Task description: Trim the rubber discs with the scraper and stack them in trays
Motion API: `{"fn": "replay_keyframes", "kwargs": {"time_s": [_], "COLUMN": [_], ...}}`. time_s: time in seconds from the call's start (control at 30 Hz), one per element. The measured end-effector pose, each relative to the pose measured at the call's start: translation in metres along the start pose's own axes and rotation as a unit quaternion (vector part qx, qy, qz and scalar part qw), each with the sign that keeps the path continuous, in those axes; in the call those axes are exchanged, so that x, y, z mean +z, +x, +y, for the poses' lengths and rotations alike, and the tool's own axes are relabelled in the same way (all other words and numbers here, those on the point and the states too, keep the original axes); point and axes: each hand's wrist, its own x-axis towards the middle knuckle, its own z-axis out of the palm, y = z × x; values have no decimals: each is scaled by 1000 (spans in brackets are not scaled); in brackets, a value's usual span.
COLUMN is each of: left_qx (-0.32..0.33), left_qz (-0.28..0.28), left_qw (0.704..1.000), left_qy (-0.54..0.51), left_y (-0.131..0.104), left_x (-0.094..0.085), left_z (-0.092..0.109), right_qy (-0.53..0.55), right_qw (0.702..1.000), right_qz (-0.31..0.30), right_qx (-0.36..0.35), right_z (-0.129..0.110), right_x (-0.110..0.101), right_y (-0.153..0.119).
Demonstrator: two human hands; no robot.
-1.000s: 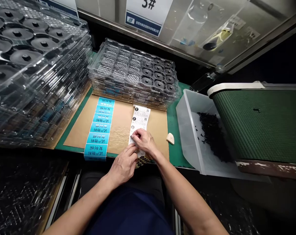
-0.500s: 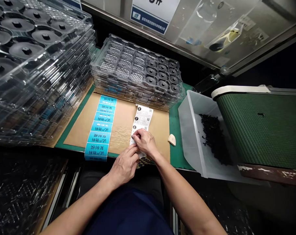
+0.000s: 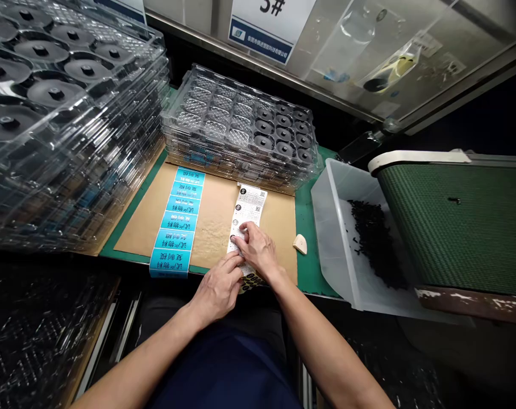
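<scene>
A strip of white printed labels (image 3: pixel 250 204) with black round marks lies on a brown cardboard sheet (image 3: pixel 211 227). My left hand (image 3: pixel 219 287) has its curled fingers pressed on the strip's near end, at the table edge. Just above it, my right hand (image 3: pixel 258 250) bends over the strip, thumb and index finger at one of the round marks. Whether a label is lifted between those fingertips is hidden. Below my hands, a yellow-and-black printed part (image 3: pixel 252 282) shows at the edge. Left of the strip lies a row of blue labels (image 3: pixel 177 221) with dark characters.
Stacked clear plastic trays (image 3: pixel 224 128) with black round parts stand behind the cardboard. A taller tray stack (image 3: pixel 83 130) is at left. At right are a small cream-coloured piece (image 3: pixel 300 243), a translucent bin (image 3: pixel 332 227) of small black parts and a green conveyor belt (image 3: pixel 462 227).
The right hand has shifted slightly, and its index finger is now more apart from the thumb. The left hand keeps its place on the strip. The view has tilted a little.
</scene>
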Motion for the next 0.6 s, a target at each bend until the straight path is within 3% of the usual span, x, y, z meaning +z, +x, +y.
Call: {"fn": "replay_keyframes", "kwargs": {"time_s": [0.2,0.33,0.47,0.6], "left_qx": [-40,-122,-253,-328], "left_qz": [15,58,137,193], "left_qw": [997,982,937,876], "left_qy": [-71,-132,-199,-297], "left_y": [-5,-5,7,21], "left_x": [2,0,-5,-9], "left_z": [12,14,1,-10], "right_qy": [15,55,134,210], "right_qw": [1000,998,991,977], "right_qz": [27,30,15,30], "right_qx": [7,10,11,18], "right_z": [0,5,19,28], "right_x": [4,1,-15,-27], "right_y": [10,33,41,5]}}
